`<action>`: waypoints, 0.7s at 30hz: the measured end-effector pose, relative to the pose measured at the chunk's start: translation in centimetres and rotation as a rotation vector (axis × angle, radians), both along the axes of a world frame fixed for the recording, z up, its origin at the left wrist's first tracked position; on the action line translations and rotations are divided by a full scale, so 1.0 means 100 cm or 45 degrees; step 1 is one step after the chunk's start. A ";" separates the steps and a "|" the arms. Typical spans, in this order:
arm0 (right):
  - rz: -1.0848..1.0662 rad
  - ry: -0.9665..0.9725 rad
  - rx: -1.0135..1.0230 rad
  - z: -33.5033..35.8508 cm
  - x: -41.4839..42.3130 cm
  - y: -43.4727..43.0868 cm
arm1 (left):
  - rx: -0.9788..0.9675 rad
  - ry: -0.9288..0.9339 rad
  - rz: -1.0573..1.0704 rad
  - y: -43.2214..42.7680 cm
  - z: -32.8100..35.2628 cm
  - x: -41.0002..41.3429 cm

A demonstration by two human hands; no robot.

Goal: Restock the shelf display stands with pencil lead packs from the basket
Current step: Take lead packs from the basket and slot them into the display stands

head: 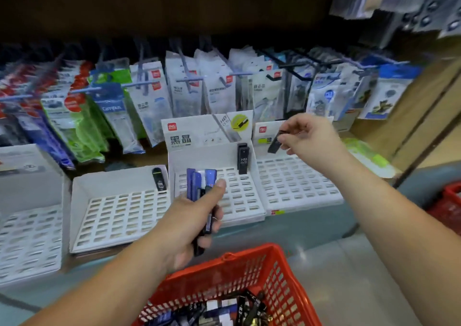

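Note:
My left hand (192,223) grips a bundle of blue and black lead packs (202,183) above the red basket (279,273), in front of the middle white display stand (239,201). My right hand (309,138) pinches one black lead pack (274,143) in the air over the right display stand (296,183). Two black HB packs (242,158) stand upright in the middle stand's back row. A single black pack (159,179) sits in the left display stand (119,211). More packs (224,310) lie loose in the basket.
Hanging stationery packets (154,101) on hooks fill the wall behind the stands. Another slotted white stand (27,236) is at the far left. A second red basket (449,206) sits at the right edge. The shelf's grey front edge (287,231) runs below the stands.

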State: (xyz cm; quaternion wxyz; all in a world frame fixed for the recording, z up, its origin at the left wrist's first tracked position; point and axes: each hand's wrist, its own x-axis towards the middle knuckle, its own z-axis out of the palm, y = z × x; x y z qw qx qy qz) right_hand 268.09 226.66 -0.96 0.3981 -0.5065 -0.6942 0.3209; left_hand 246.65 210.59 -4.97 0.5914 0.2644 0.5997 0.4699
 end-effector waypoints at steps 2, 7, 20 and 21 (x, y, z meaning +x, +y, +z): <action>-0.023 -0.037 0.027 -0.018 -0.002 0.007 | 0.010 0.030 -0.061 0.003 -0.006 0.006; -0.031 -0.027 0.058 -0.042 -0.007 0.016 | 0.058 -0.082 -0.131 0.010 -0.011 0.010; 0.068 -0.300 0.181 -0.048 -0.027 0.015 | 0.113 -0.218 -0.090 0.006 -0.009 -0.003; 0.040 -0.296 0.205 -0.050 -0.028 0.014 | 0.120 -0.199 -0.088 0.005 -0.009 -0.004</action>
